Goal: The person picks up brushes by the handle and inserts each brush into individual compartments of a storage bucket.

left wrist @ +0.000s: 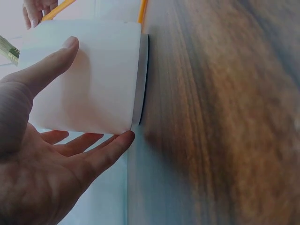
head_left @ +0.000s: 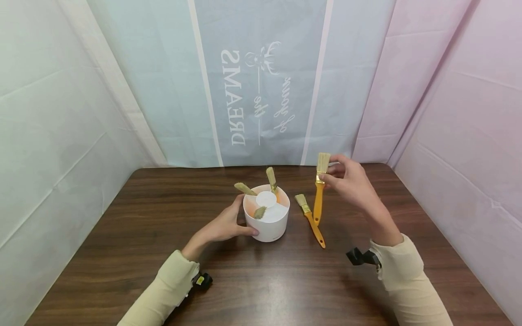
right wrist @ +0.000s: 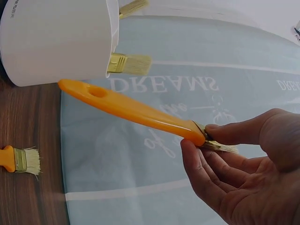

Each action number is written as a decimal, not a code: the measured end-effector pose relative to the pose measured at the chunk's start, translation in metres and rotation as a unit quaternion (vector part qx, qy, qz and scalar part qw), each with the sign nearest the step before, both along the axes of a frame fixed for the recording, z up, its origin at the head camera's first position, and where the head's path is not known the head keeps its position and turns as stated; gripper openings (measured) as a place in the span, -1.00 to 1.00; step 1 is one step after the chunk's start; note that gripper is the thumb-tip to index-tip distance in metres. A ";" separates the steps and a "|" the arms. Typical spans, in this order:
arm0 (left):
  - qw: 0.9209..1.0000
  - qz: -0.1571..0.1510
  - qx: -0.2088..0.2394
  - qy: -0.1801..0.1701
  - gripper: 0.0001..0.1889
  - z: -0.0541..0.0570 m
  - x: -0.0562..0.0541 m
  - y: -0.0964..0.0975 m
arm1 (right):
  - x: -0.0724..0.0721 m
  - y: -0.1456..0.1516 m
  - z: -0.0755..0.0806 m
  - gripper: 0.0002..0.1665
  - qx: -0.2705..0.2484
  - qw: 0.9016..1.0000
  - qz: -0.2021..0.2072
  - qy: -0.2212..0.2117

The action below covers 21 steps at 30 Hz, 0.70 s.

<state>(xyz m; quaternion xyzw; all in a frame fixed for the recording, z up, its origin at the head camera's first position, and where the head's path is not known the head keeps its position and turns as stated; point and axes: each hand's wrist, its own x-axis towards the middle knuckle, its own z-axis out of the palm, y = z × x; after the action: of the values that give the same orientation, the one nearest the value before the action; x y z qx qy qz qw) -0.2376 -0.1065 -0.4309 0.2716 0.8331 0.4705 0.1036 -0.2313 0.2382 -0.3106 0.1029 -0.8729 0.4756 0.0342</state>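
A white round holder (head_left: 267, 231) with compartments stands on the table, three paintbrushes in it with bristles upward. My left hand (head_left: 224, 224) grips its side; in the left wrist view the thumb (left wrist: 58, 61) presses the wall and the fingers reach round the other side. To the right, my right hand (head_left: 352, 181) pinches a paintbrush (head_left: 318, 199) near its metal band, bristles up and yellow handle hanging down. The right wrist view shows that handle (right wrist: 136, 112) pointing toward the holder. Another yellow-handled paintbrush (head_left: 311, 222) lies on the table between the holder and my right hand.
The dark wood table (head_left: 261, 290) ends at a hanging blue-grey cloth (head_left: 163, 68) printed with letters. Pale cloth walls (head_left: 469, 136) stand along both sides. A black wrist device (head_left: 360, 257) sits at the right cuff, and another (head_left: 202, 280) at the left.
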 end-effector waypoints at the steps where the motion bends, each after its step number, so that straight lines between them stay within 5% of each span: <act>1: 1.000 0.001 -0.001 -0.001 0.16 0.000 0.000 0.000 | 0.000 -0.001 0.000 -0.48 0.000 1.000 0.000 0.002; 21: 0.999 0.003 0.014 -0.032 0.11 0.000 0.000 0.003 | 0.007 -0.010 0.004 -0.47 0.004 0.998 -0.021 0.052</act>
<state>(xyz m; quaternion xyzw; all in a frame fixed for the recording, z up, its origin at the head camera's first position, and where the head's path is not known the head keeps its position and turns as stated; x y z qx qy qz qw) -0.2376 -0.1039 -0.4305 0.2555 0.8236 0.4907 0.1251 -0.2243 0.2287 -0.3064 0.1090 -0.8737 0.4656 0.0897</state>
